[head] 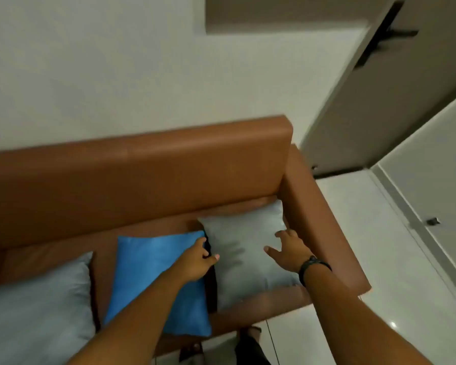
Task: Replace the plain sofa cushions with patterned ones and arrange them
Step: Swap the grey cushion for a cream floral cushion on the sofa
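Both forearms enter from the 6 o'clock edge and reach toward the right-hand end of a brown sofa point(153, 164). Left hand point(199, 262): fingers curled, thumb and fingertips set at the gap between two cushions, resting over the upper right corner of the blue cushion point(156, 280); whether it actually grips fabric cannot be told. Right hand point(287, 248): fingers spread wide, palm down over the grey cushion point(248, 259), touching or just above its right side. A dark wristband point(312, 267) sits on the right wrist.

Cushion positions on the seat: the grey cushion lies flat at 3 o'clock of the blue one, tucked into the corner where backrest meets armrest point(324, 222). The blue cushion lies flat at centre, its right edge just beside the grey one with a dark gap between. A second grey cushion point(34, 309) lies at 9 o'clock of the blue one, cut off by the frame edge. All three are plain; none shows a pattern.

Surroundings: white wall point(90, 61) at 12 o'clock, pale tiled floor point(379, 259) at 3 o'clock, a door point(395, 101) at 2 o'clock. Picture is slightly blurred.
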`<state>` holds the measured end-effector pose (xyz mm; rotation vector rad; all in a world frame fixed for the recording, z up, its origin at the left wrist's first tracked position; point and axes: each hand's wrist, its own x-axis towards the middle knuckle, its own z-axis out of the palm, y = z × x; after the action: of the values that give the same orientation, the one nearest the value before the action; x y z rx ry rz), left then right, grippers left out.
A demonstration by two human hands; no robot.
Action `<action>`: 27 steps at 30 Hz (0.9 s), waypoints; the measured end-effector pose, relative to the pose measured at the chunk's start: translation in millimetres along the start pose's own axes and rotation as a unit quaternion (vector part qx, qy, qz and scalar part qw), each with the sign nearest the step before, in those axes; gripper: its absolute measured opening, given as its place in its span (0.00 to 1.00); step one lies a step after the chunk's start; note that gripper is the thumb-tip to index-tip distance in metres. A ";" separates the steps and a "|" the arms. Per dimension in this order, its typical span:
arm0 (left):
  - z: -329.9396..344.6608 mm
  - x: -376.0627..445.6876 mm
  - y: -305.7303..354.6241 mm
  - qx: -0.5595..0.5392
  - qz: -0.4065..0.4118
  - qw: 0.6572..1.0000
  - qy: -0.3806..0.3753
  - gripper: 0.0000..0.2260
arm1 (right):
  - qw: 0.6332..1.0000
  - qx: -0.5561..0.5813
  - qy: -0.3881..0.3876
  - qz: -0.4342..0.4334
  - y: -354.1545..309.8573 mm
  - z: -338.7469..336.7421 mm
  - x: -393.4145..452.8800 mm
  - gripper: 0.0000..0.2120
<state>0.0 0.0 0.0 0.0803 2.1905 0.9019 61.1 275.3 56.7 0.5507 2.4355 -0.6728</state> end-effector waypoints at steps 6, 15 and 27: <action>105.2 58.2 -26.1 -0.071 -0.111 0.990 -0.047 0.34 | 0.987 0.097 -0.041 0.118 102.8 51.8 58.9 0.35; 187.6 125.7 -83.6 -0.157 -0.205 0.965 -0.036 0.42 | 0.967 0.182 -0.065 0.164 199.9 109.4 157.5 0.57; 147.7 113.4 -57.7 -0.242 -0.216 0.944 0.056 0.38 | 0.961 0.238 -0.110 0.088 190.1 81.1 176.6 0.50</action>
<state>29.6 78.6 -175.9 -0.6764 1.9081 1.1706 54.5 421.0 -172.6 0.8188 1.9886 -1.1841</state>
